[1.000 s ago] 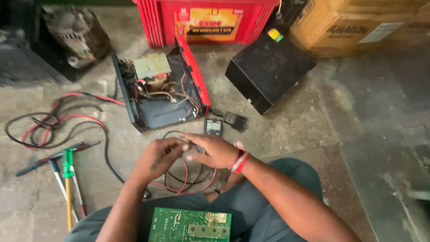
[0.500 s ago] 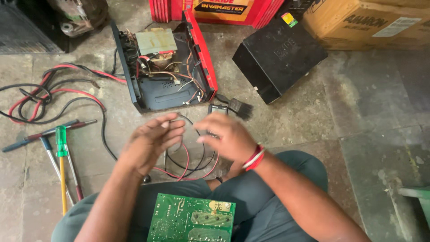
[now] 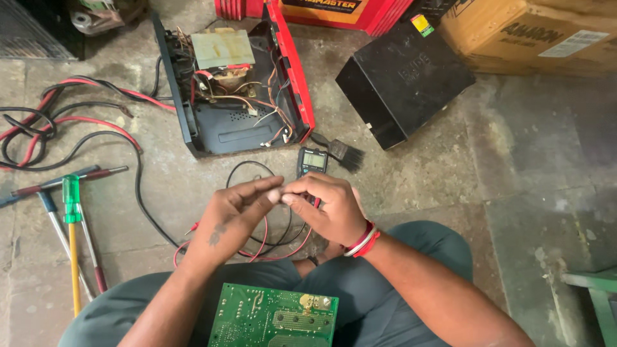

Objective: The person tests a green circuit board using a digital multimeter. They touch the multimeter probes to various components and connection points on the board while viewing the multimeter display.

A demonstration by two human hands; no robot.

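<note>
My left hand (image 3: 234, 209) and my right hand (image 3: 324, 205) meet in front of me, fingertips pinched together on a small thing I cannot make out, apparently the end of a test lead. Thin red and black leads (image 3: 263, 241) loop on the floor under both hands. A small multimeter (image 3: 313, 160) lies just beyond my right hand. A green circuit board (image 3: 273, 318) rests on my lap. Further off stands an opened red and black inverter case (image 3: 238, 90) with a transformer and loose wires inside.
A black box (image 3: 402, 80) and a small brush (image 3: 344, 154) lie to the right of the case. Screwdrivers (image 3: 71, 218) lie at left, thick red and black cables (image 3: 71, 122) beyond them. A red battery (image 3: 334, 9) and a cardboard carton (image 3: 540, 32) stand at the back.
My hands have come closer together, and their fingertips now touch. The view has shifted, so the case and tools sit further right in the frame.
</note>
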